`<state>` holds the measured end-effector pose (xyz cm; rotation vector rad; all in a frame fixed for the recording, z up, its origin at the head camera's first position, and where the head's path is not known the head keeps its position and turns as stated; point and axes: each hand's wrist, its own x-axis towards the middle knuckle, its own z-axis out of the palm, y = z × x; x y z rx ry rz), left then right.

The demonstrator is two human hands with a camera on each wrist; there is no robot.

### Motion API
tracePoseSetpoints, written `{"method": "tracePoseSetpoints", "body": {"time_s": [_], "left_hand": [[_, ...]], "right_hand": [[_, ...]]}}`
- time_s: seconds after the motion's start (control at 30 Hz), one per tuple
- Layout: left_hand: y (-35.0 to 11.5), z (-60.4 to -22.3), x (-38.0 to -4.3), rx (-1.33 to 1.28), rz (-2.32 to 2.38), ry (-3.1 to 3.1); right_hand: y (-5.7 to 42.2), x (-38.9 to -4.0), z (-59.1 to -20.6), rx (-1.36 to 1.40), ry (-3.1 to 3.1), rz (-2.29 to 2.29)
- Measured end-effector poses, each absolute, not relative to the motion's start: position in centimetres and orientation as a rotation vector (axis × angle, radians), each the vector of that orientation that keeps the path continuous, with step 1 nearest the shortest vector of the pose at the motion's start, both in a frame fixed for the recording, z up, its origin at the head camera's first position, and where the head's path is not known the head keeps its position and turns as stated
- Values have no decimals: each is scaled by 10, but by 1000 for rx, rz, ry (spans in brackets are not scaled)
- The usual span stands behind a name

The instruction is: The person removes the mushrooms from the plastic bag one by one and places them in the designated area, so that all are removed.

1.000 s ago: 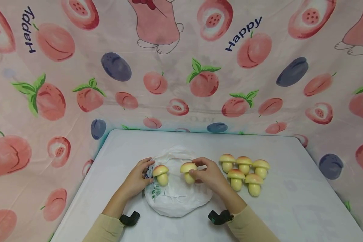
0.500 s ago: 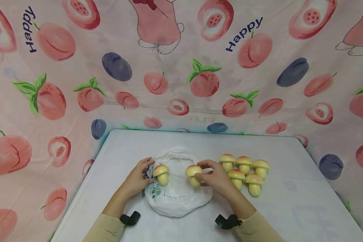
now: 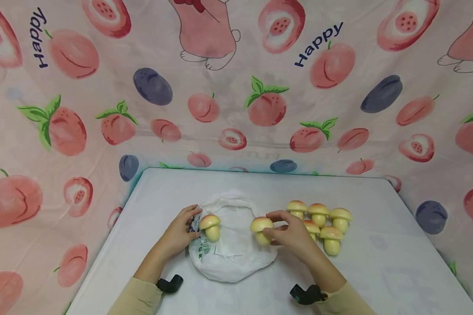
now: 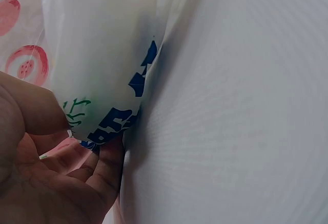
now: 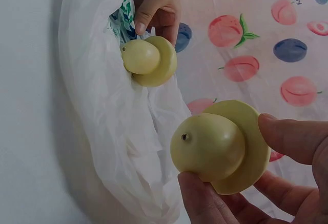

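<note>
My right hand (image 3: 293, 232) pinches a toy mushroom (image 3: 260, 227), with a pale yellow stem and orange-tinged cap, over the right side of a white plastic bag (image 3: 232, 271). In the right wrist view the held mushroom (image 5: 210, 144) shows its rounded stem end, thumb and fingers around it. At the bag's left edge, my left hand (image 3: 180, 229) holds the plastic; the left wrist view shows fingers curled at the bag's printed side (image 4: 113, 121). A second toy mushroom (image 3: 210, 229) lies on the bag's left part, close to the left hand.
Several matching mushrooms (image 3: 332, 240) stand grouped right of the bag, just beyond my right hand. The white table (image 3: 398, 245) ends at a back edge against a fruit-printed cloth (image 3: 236, 96). Black wrist cameras (image 3: 307, 294) sit on both wrists.
My right hand has moved to the right and slightly toward me with its mushroom, from the bag's middle to its right side. The left hand and the other mushrooms stay where they were.
</note>
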<state>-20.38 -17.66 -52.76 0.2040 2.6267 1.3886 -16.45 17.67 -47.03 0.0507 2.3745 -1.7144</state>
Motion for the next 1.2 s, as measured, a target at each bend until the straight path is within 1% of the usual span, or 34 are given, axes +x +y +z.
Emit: {"method": "tracePoseSetpoints", "body": {"time_s": [0.43,1.2], "left_hand": [[-177,-529,-203,193,1377,2628],[-177,-526,-203,192,1387,2620]], "right_hand": [[200,-151,-472,138,2388,-1709],[234,-123,-479,162,2363,-1764]]}}
